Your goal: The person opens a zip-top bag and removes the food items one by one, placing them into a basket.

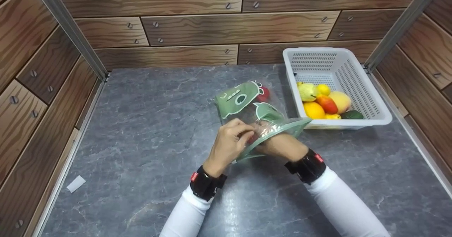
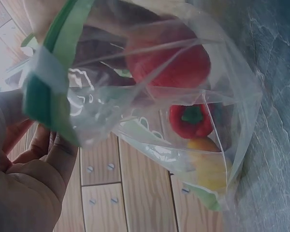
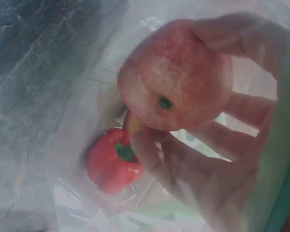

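Observation:
A clear zip bag (image 1: 237, 101) with green cartoon prints lies on the table, its green-edged mouth spread toward me. My left hand (image 1: 226, 141) pinches the bag near its mouth. Reaching in through the opening, my right hand (image 1: 282, 146) is partly covered by the plastic. Inside, its fingers curl round a round red fruit (image 3: 179, 77) with a small green spot, which also shows through the plastic in the left wrist view. Deeper in the bag sit a red bell pepper (image 2: 183, 123) with a green stem and a yellow-orange piece of produce (image 2: 210, 166).
A white perforated basket (image 1: 346, 123) stands at the right. It holds an orange (image 1: 313, 110), a green-yellow pear (image 1: 307, 92), a mango (image 1: 327, 105), a peach (image 1: 340, 102) and other produce. A white paper scrap (image 1: 76, 184) lies at the left. Wood-patterned walls enclose the table.

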`<state>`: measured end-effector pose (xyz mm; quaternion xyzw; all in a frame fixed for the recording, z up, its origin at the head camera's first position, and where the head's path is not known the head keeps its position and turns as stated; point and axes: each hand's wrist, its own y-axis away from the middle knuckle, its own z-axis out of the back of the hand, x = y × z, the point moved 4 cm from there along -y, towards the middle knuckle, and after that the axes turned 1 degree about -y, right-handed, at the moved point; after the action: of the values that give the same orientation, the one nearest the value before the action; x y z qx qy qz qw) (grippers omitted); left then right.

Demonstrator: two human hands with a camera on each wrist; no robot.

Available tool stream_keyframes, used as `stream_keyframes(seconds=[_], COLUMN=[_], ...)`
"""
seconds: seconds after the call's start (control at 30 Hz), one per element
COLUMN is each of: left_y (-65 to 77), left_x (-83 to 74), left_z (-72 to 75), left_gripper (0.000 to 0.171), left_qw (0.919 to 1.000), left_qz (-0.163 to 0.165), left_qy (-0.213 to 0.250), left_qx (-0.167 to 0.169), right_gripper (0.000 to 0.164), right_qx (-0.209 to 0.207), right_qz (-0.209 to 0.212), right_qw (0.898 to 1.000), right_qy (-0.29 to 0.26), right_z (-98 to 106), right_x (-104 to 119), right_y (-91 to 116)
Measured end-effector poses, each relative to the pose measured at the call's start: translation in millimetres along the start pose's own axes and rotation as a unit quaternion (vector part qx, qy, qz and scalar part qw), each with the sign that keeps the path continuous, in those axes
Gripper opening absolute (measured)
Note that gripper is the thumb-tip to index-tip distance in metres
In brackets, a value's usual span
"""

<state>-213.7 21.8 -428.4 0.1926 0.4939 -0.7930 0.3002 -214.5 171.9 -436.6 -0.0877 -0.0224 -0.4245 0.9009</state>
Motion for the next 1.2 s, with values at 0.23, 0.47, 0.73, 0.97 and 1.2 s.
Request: stream_keyframes(seconds=[0.23, 0.47, 0.73, 0.97, 1.2], left_y=[-0.9, -1.2, -0.4, -1.0, -1.1], left_x=[-0.5, -1.2, -0.6, 0.3, -0.7], left_z=[0.8, 1.8, 2.4, 3.4, 4.0], left_gripper=[0.007, 0.007, 0.007, 0.007, 0.007], left_qw=[1.0, 1.0, 1.0, 0.9999, 0.9998], left_qz=[-0.001, 0.0, 0.008, 0.013, 0.017], left_qy=[-0.005, -0.009, 0.004, 0.007, 0.005], left_qx=[0.003, 0.005, 0.003, 0.002, 0.005], right_gripper=[0.059, 0.067, 0.061, 0.062, 0.058], right_qx=[-0.008, -0.003, -0.019, -0.005, -0.021], right_qz=[-0.046, -0.028, -0.004, 0.014, 0.011], right_qw=[0.994, 0.996, 0.998, 0.995, 0.993], right_qy=[-0.098, -0.08, -0.057, -0.1, -0.116], right_z=[12.9, 28.4, 51.7, 73.3, 90.8], right_x=[-1.3, 5.6, 12.1, 12.0, 6.9], right_y=[22.6, 32.6, 48.5, 61.4, 66.7])
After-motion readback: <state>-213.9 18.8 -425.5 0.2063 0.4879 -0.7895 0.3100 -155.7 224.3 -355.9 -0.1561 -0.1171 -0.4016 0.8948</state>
